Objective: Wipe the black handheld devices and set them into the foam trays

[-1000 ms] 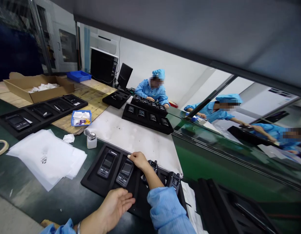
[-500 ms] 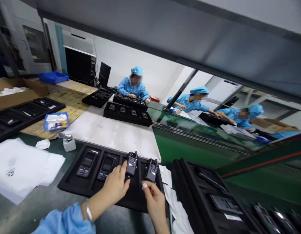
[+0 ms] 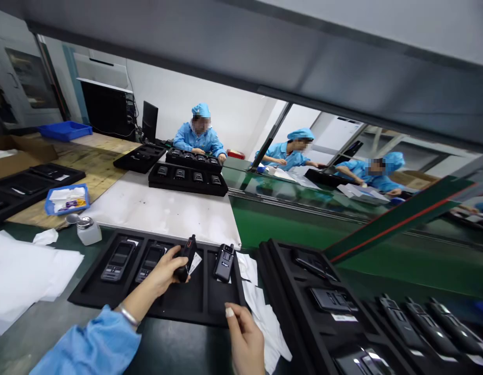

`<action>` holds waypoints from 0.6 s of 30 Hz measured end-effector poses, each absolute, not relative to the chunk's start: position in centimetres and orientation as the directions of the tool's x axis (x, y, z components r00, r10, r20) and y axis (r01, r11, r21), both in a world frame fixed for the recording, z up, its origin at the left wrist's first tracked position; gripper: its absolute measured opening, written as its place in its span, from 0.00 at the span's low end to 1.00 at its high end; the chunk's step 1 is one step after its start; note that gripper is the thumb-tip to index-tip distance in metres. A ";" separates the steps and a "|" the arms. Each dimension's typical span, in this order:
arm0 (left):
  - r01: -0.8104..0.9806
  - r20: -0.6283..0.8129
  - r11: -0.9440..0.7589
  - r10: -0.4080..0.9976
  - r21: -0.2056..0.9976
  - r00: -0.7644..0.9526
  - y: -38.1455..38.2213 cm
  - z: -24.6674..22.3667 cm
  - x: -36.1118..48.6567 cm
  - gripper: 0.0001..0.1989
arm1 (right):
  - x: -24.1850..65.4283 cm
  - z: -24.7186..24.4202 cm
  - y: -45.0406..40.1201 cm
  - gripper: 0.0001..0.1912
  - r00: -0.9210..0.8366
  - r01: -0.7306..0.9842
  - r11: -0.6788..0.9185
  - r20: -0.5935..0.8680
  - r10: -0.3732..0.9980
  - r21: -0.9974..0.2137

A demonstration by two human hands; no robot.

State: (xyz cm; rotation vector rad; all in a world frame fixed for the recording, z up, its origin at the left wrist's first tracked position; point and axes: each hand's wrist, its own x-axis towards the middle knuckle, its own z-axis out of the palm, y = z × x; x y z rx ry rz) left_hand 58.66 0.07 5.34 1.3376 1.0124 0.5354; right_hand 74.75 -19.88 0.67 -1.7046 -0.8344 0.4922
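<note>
My left hand [image 3: 160,276] is shut around a black handheld radio [image 3: 185,258], tilted just above a black foam tray [image 3: 155,302]. A white card [image 3: 194,263] lies beside it. A second radio [image 3: 224,263] stands in the tray, with two black handsets [image 3: 118,261] [image 3: 149,263] to the left. My right hand [image 3: 245,338] hangs below the tray's near edge, loosely curled and empty, with a white-tipped thumb. It is nearest to loose white papers [image 3: 264,328].
A black tray of devices [image 3: 323,302] lies to the right, and another row of radios [image 3: 421,323] sits at lower right. White sheets [image 3: 26,276] and a bottle [image 3: 88,232] are on the left. A co-worker [image 3: 198,135] sits beyond a white table [image 3: 159,208].
My left hand has lifted one radio from its tray slot, and a white card now shows there. My right hand has dropped back toward me, away from the other radio. The view has swung slightly.
</note>
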 end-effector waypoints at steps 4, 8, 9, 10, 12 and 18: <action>-0.037 -0.326 0.437 0.721 0.899 0.611 -3.1 4.9 55.7 0.44 | 73.5 2.1 -15.0 0.35 0.564 0.092 -0.173 -0.092 0.821 -0.981; -0.207 -0.313 0.569 0.679 0.796 0.664 -5.2 2.8 56.0 0.57 | 71.5 3.1 -11.2 0.44 0.541 0.018 -0.165 -0.129 0.831 -0.986; -0.214 -0.303 0.558 0.688 0.802 0.659 -5.4 2.3 56.3 0.60 | 71.1 3.2 -10.7 0.46 0.555 0.039 -0.176 -0.125 0.822 -0.984; -0.221 -0.290 0.544 0.698 0.809 0.655 -5.4 1.7 56.6 0.63 | 70.9 3.3 -10.4 0.47 0.570 0.064 -0.191 -0.121 0.813 -0.980; -0.237 -0.267 0.528 0.707 0.816 0.654 -5.2 0.8 57.0 0.66 | 70.6 3.2 -10.0 0.47 0.587 0.090 -0.212 -0.120 0.801 -0.973; -0.226 -0.200 0.452 0.716 0.863 0.669 -4.2 0.0 56.5 0.60 | 70.6 2.8 -8.6 0.48 0.556 0.058 -0.229 -0.159 0.816 -0.972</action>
